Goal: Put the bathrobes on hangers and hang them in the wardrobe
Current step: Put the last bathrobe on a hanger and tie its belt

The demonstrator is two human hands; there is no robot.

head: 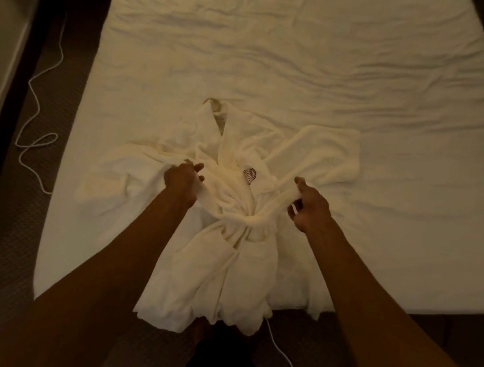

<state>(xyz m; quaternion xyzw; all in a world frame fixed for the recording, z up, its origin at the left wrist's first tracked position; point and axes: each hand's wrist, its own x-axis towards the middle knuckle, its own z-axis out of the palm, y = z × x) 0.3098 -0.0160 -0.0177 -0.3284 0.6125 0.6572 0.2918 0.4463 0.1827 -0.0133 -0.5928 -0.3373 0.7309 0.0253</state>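
White bathrobe [250,263] in both curled grips [182,181] [308,207]

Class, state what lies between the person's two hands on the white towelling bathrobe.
In the head view, between the left hand and the right hand lies the white towelling bathrobe, showing its dark embroidered emblem; the tied belt knot sits just nearer.

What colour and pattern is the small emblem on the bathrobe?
The emblem is dark red with curved stripes, seen in the head view.

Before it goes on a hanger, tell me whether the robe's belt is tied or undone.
Tied: the belt cinches the robe in a knot, left hand and right hand gripping cloth beside it.
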